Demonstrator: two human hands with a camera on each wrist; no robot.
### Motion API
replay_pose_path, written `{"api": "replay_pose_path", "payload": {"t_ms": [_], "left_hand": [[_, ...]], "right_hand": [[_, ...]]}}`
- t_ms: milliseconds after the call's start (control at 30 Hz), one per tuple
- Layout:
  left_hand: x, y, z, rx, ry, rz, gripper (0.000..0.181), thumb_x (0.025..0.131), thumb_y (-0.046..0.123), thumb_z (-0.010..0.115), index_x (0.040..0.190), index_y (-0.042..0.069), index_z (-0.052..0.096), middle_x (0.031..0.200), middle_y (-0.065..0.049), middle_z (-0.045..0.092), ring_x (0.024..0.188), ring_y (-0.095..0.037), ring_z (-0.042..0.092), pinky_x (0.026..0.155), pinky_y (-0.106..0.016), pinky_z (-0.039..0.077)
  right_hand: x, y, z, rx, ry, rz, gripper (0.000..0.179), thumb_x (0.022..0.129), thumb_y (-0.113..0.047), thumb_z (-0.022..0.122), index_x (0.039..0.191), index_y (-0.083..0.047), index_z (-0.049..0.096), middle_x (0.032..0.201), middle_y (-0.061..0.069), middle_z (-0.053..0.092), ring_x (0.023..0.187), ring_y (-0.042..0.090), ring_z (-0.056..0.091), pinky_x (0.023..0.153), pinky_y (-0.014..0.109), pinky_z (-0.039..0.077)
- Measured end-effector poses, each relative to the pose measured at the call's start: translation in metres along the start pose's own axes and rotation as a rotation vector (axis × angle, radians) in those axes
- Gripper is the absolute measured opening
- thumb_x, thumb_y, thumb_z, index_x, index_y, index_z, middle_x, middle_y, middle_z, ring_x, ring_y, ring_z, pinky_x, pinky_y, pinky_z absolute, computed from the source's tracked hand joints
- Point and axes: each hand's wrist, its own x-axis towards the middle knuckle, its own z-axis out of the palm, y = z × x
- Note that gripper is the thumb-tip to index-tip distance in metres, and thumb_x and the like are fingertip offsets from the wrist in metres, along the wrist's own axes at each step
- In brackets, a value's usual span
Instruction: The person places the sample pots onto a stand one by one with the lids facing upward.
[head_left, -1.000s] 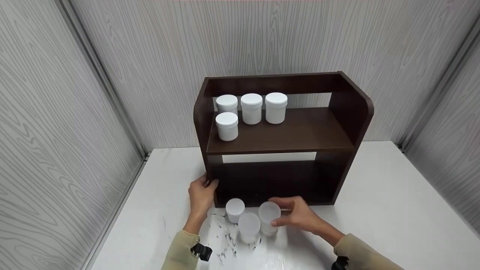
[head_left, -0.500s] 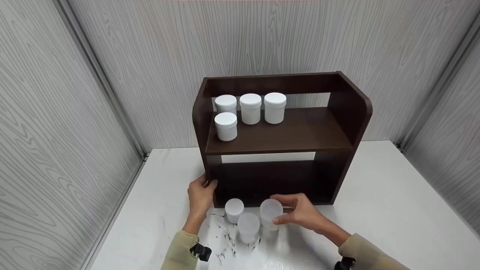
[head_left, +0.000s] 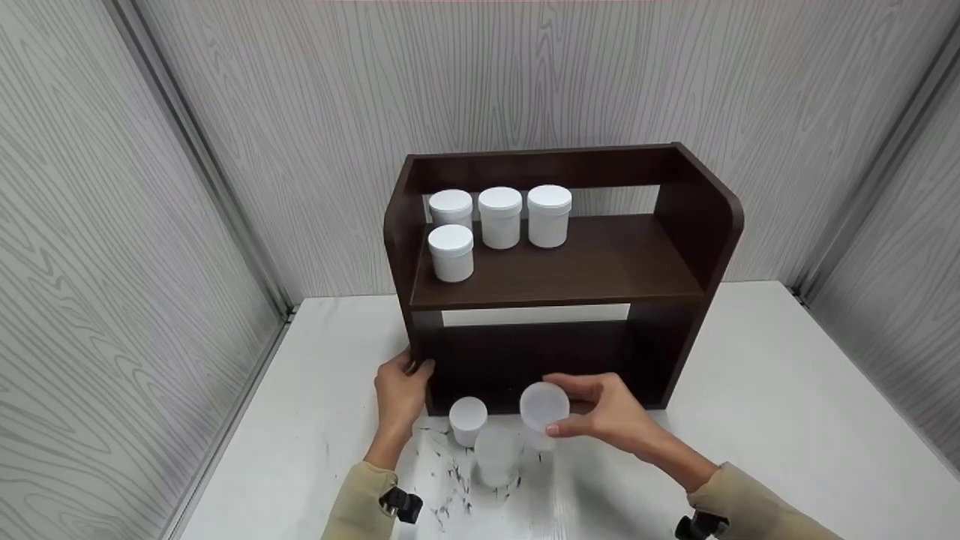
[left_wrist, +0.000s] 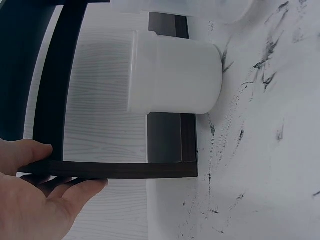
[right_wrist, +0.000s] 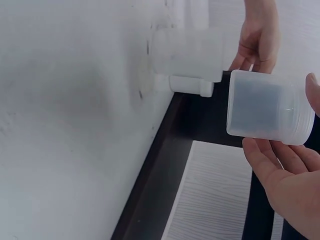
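Observation:
My left hand grips the left side panel of a dark brown two-tier shelf, thumb on one face and fingers on the other, as the left wrist view shows. My right hand holds a translucent plastic jar between thumb and fingers, off the table in front of the lower tier. In the right wrist view this jar looks clear and hollow. Another translucent jar stands on the table, close to a smaller white lidded jar at the shelf's front edge.
Several white lidded jars stand on the upper tier, toward its left: one jar in front, others such as a jar behind. Dark scuff marks lie on the white table. Grey wood-patterned walls enclose the table.
My right hand has lifted the translucent jar from the table and moved it up and slightly toward the shelf. The left hand stays on the side panel.

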Motion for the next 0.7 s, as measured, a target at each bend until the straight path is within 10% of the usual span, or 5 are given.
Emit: {"api": "replay_pose_path", "payload": {"t_ms": [700], "left_hand": [[-0.001, 0.001, -0.001, -0.012, 0.006, -0.001, 0.044, 0.100, 0.005, 0.065, 0.138, -0.016, 0.058, 0.133, -0.033, 0.064, 0.123, -0.044, 0.065, 0.100, -0.048, 0.056]], "right_hand": [[0.005, -0.065, -0.008, 0.049, 0.053, -0.031, 0.071, 0.078, -0.005, 0.093, 0.140, 0.009, 0.062, 0.126, 0.021, 0.072, 0.106, 0.033, 0.075, 0.084, 0.037, 0.062]]}}
